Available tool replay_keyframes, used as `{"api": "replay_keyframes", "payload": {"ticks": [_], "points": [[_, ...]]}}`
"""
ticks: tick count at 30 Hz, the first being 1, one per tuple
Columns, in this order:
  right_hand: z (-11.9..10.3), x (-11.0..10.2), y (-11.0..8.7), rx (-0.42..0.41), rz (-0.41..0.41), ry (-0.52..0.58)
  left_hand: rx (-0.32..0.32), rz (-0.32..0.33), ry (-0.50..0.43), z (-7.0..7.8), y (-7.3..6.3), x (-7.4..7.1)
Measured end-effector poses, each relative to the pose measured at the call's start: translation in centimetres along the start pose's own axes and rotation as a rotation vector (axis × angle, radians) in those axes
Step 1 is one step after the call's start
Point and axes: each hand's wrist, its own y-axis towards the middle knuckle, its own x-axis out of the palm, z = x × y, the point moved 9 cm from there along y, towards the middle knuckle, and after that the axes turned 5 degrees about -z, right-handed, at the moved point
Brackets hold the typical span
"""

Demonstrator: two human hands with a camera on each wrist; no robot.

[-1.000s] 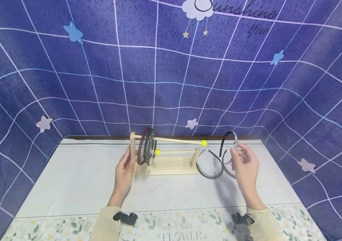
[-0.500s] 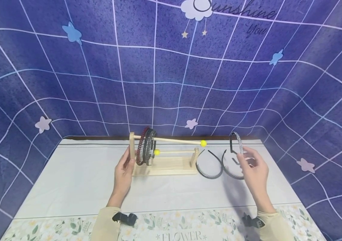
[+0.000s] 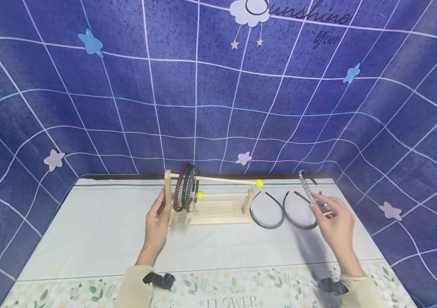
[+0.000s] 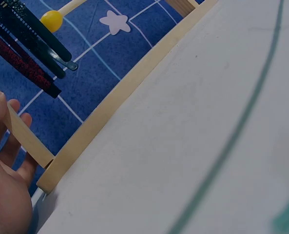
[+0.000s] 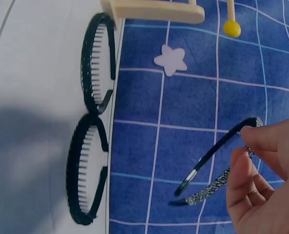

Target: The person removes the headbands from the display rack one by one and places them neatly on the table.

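Note:
My left hand (image 3: 157, 222) grips the left upright of a wooden rack (image 3: 210, 219), thumb in front and fingers behind the post. Several headbands (image 3: 185, 188), dark ones and a red glittery one, hang from the rack's upper rod at its left end. Over on the right, my right hand (image 3: 335, 220) pinches a silver glittery headband (image 3: 306, 185) between thumb and fingers, held up off the table. In the right wrist view, the dark inner side of that silver headband (image 5: 212, 151) shows too. Two black toothed headbands (image 3: 268, 225) lie side by side on the table between rack and right hand.
Yellow balls (image 3: 259, 183) cap the free ends of the rack's rods. A white cloth with a floral front border covers the table (image 3: 218, 252). Behind and at both sides hangs a blue grid-patterned curtain (image 3: 218, 119).
My right hand has moved right and slightly towards me, carrying the silver headband, which has turned and uncovered the second black headband. The left hand stays on the rack.

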Motion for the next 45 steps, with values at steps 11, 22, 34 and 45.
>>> {"api": "replay_keyframes", "payload": {"ticks": [11, 22, 34, 45], "points": [[1.3, -1.7, -0.4, -0.018, 0.002, -0.158, 0.004, -0.005, 0.004, 0.1, 0.0, 0.1], [3.8, -3.7, -0.9, 0.06, 0.019, -0.181, 0.009, -0.008, 0.009, 0.2, -0.1, 0.1], [6.6, -5.0, -1.7, 0.103, 0.064, -0.068, 0.032, 0.015, -0.01, 0.3, 0.0, 0.0], [9.5, -5.5, -2.0, 0.167, 0.021, -0.093, 0.016, 0.009, 0.004, 0.4, -0.1, 0.0]]}}
